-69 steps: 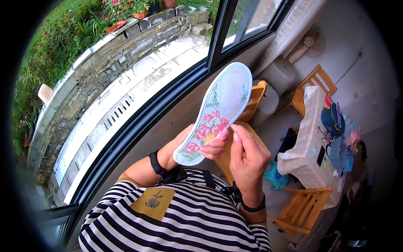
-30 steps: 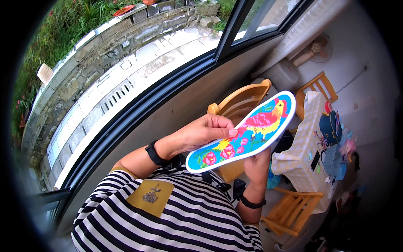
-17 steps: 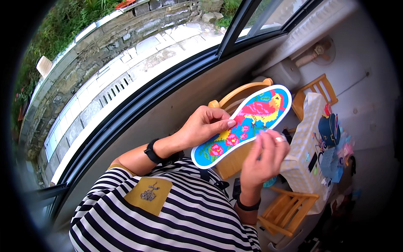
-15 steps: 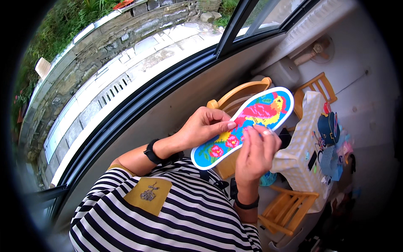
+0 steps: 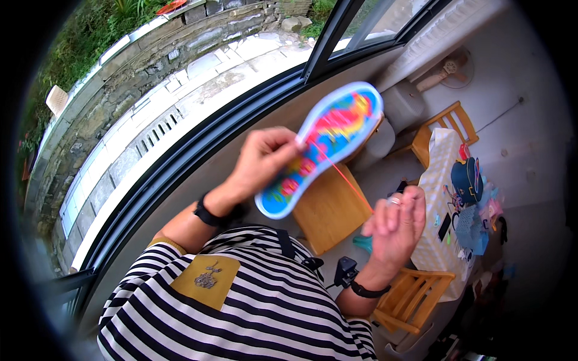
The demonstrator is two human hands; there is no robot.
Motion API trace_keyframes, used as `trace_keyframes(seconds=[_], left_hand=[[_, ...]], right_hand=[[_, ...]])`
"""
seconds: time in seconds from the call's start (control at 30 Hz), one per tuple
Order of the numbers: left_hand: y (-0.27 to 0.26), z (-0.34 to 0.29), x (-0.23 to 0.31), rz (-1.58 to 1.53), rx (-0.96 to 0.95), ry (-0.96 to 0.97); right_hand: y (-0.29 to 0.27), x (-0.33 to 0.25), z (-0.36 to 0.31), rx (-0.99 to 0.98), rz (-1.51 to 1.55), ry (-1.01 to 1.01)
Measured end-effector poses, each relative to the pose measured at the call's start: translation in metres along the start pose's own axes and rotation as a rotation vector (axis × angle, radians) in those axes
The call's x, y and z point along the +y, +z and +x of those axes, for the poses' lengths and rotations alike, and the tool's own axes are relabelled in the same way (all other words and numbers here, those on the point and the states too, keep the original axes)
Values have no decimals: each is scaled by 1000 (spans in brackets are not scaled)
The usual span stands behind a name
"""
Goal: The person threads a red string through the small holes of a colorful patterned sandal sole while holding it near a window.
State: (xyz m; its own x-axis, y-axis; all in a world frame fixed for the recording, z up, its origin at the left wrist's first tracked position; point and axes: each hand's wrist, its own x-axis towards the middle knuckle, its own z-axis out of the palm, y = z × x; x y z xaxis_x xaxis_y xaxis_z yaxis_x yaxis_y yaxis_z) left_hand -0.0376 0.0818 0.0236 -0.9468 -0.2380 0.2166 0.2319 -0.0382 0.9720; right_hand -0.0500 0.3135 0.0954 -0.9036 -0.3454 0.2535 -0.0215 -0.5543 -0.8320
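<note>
An embroidered insole (image 5: pixel 338 125), white-edged with a blue ground and a red, pink and yellow pattern, is a little smeared by motion. My left hand (image 5: pixel 260 161) pinches its left edge near the middle, thumb on top, and holds it tilted in the air. From the insole a taut red thread (image 5: pixel 348 179) runs down to my right hand (image 5: pixel 397 227), which is apart from the insole at its lower right. The fingers of that hand are curled together on the thread's end. Whether a needle is between them cannot be made out.
Below the insole stands a wooden chair (image 5: pixel 330 210). At the right a checked tablecloth (image 5: pixel 435 180) covers a table with a dark blue bag (image 5: pixel 466 180) and small items. Another wooden chair (image 5: pixel 415 299) is near my right forearm. A window frame (image 5: pixel 241 108) runs along the left.
My right hand has moved from the insole down and right, drawing out the red thread. My left hand and the insole have shifted up and left.
</note>
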Motion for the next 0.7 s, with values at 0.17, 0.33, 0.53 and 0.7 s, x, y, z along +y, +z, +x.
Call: trace_keyframes(seconds=[0.17,0.33,0.53,0.7], left_hand=[[-109,6,3,174,485,230],[-227,-14,27,276,989,370],[-150,0,21,104,712,251],[-38,-3,15,-101,112,-54]], right_hand=[[-91,-53,-35,243,115,-99],[-198,-117,-94,802,-366,-384],[-167,-59,-53,925,-985,-503],[-57,5,-16,428,-939,-328]])
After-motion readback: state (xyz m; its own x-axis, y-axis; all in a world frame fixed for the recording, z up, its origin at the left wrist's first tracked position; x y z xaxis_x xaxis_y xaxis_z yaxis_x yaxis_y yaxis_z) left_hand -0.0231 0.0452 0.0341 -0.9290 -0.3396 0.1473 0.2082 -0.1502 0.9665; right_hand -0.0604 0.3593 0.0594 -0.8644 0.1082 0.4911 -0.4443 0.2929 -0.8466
